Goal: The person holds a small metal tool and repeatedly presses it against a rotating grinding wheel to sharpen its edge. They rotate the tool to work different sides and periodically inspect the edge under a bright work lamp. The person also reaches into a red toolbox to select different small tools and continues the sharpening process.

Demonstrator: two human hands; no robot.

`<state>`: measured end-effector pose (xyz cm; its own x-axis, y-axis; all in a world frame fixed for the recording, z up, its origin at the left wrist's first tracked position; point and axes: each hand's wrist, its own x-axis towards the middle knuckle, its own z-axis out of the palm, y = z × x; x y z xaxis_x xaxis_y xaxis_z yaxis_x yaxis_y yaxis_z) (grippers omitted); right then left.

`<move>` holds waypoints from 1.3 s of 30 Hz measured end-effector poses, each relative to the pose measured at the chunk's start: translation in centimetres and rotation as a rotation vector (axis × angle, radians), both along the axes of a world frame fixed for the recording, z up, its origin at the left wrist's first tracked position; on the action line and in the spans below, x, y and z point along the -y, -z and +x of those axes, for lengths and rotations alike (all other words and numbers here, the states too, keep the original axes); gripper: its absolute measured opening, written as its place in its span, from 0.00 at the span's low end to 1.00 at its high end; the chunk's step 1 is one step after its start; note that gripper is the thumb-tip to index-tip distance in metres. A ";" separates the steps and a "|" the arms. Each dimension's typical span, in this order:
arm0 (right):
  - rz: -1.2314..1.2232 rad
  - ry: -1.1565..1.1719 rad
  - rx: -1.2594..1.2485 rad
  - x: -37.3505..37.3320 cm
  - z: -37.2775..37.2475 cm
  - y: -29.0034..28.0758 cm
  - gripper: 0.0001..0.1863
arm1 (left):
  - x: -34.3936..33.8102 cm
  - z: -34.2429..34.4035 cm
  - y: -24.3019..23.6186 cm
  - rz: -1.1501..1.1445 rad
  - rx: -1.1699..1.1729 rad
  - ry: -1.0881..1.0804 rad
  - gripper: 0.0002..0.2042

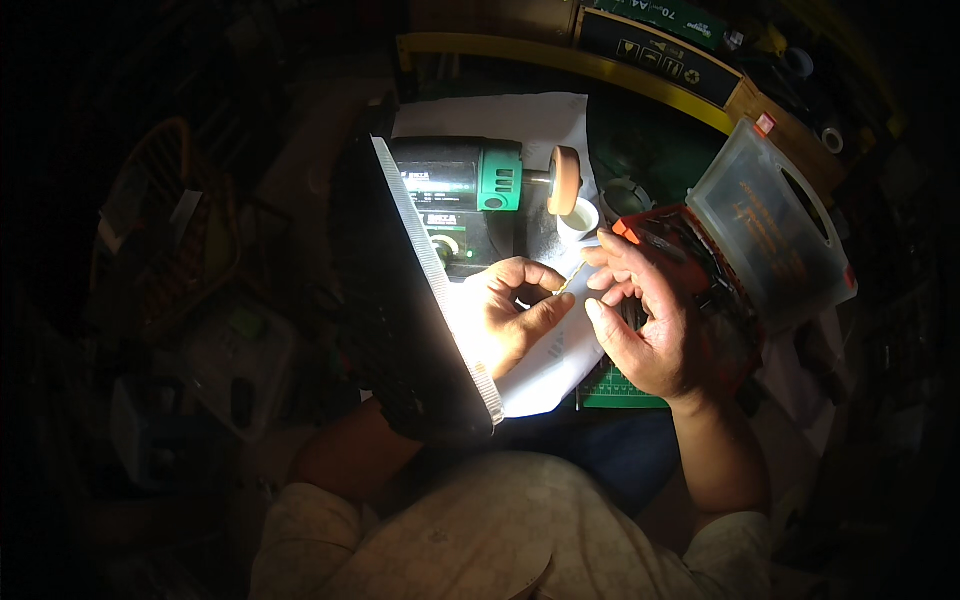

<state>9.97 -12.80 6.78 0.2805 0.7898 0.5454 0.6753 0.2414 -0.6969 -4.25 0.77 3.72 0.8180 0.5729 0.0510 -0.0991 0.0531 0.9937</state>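
Between the thumb and fingertips of my left hand (505, 310) is a thin gold-coloured rod (571, 279), twisted-looking like a drill bit. It points up and to the right. My right hand (648, 325) is raised just right of it, fingers curved and thumb apart; its upper fingertips come close to the rod's far end, and I cannot tell if they touch. Beyond my hands lies a black and green motor grinder (455, 175) with an orange-tan wheel (564, 181) on its shaft. A white cup (578, 218) stands beneath the wheel.
A dark lamp panel (400, 310) with a bright edge slants down at the left. White paper (545, 372) covers part of a green cutting mat (622, 390). Rightward sits an orange toolbox (672, 225) of small tools, its clear lid (765, 235) raised. Behind runs a yellow rail (500, 50).
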 end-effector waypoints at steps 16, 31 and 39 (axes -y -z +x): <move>0.057 0.055 0.137 -0.7 -0.3 -0.1 0.32 | -0.2 0.6 0.1 0.140 -0.030 -0.049 0.07; -0.130 0.120 -0.666 -3.7 0.0 3.6 0.10 | -0.5 2.4 2.7 0.504 0.125 -0.333 0.07; -0.117 0.037 -0.885 -5.8 0.8 4.8 0.13 | -0.3 2.8 3.5 0.356 0.041 -0.341 0.08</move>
